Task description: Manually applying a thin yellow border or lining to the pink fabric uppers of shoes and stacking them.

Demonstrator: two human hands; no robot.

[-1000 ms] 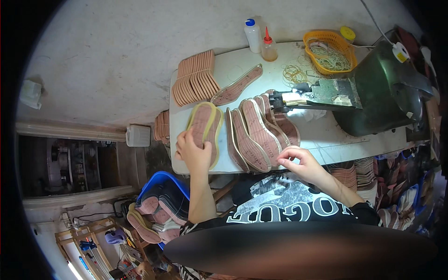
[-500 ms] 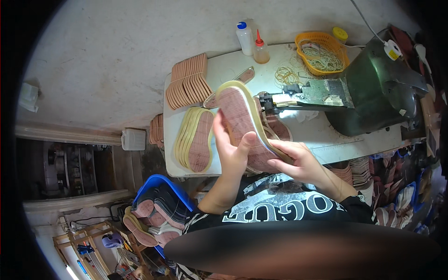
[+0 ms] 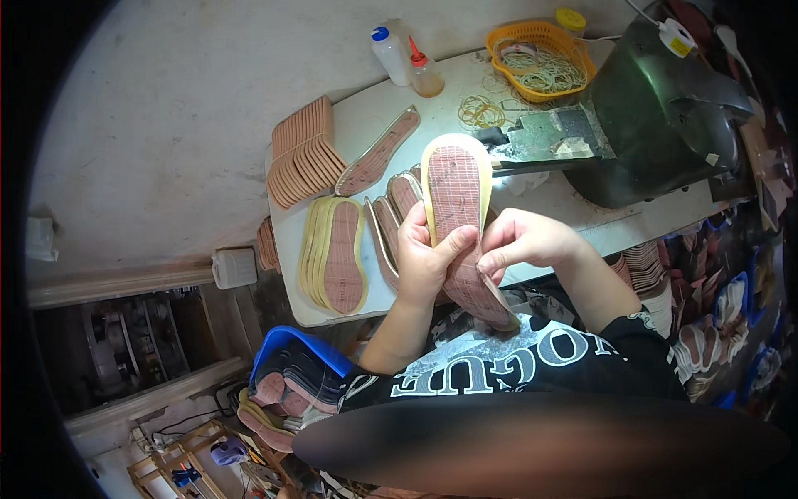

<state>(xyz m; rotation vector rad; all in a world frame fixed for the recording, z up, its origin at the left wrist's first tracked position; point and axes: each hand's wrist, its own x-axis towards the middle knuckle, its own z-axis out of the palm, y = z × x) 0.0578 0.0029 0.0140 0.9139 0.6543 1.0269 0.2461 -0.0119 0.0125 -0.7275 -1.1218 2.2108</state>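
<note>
At the table (image 3: 445, 116), insole (image 3: 457, 187) in both hands (image 3: 426, 259), turned straighter than earlier

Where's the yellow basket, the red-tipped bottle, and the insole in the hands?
Yellow basket (image 3: 525, 87), head view: near wall.
Red-tipped bottle (image 3: 428, 81), head view: lower body.
Held insole (image 3: 454, 196), head view: pink patterned face.

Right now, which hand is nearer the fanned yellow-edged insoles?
Left: the left hand is right of the fanned insoles, apart; the right hand is farther right, at the right edge of the held insole.
</note>
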